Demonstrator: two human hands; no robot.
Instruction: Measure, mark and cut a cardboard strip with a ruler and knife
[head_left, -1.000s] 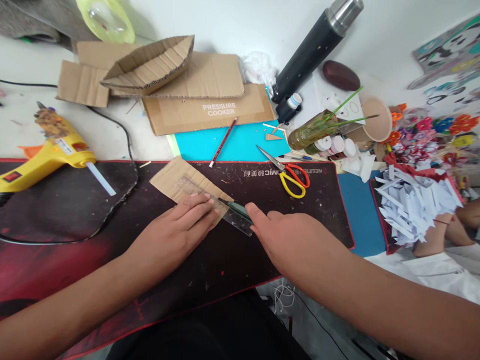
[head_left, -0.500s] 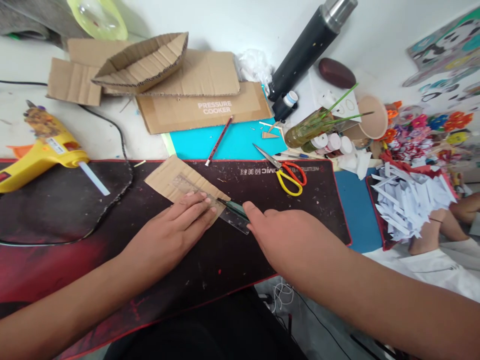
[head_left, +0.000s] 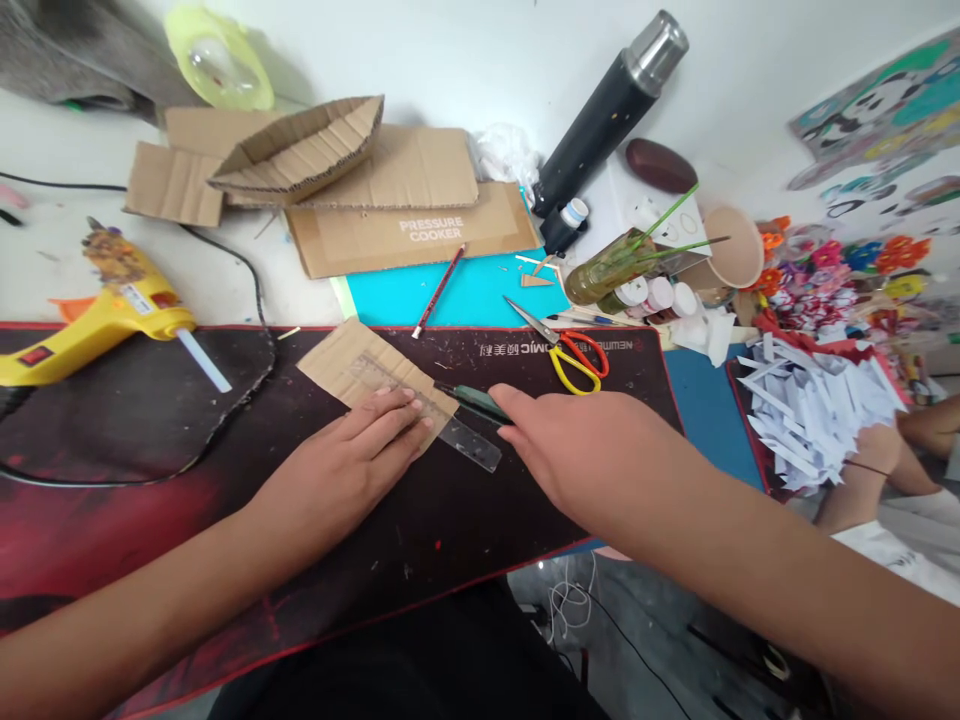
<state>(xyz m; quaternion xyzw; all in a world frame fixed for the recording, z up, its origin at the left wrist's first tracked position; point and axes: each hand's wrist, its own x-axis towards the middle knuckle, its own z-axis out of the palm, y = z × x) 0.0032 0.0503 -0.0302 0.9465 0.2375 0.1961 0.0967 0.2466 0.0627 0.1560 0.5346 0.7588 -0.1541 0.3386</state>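
My left hand (head_left: pixel 375 435) lies flat with its fingers stretched over a clear plastic ruler (head_left: pixel 472 443), pressing it onto a small piece of brown cardboard (head_left: pixel 335 362). The ruler slants across the cardboard, and its near end sticks out over the dark mat. In my right hand (head_left: pixel 577 440) is a green utility knife (head_left: pixel 480 402), gripped with the fingers wrapped around its handle. Its dark tip points left, at the cardboard's far right edge beside the ruler. Whether the blade touches the cardboard I cannot tell.
Scissors (head_left: pixel 566 350) and a pencil (head_left: pixel 441 288) lie beyond my hands. A yellow glue gun (head_left: pixel 120 310) with its cord (head_left: pixel 251 270) is at left. Behind are a boat-shaped cardboard piece (head_left: pixel 300 155), a black flask (head_left: pixel 600 120) and a bottle (head_left: pixel 607 265). Another person's arm (head_left: pixel 862 470) is near folded white paper strips (head_left: pixel 817 410).
The knife tip has moved slightly away from the ruler, toward the cardboard's far edge. My left hand stays on the ruler. The camera view has shifted a little.
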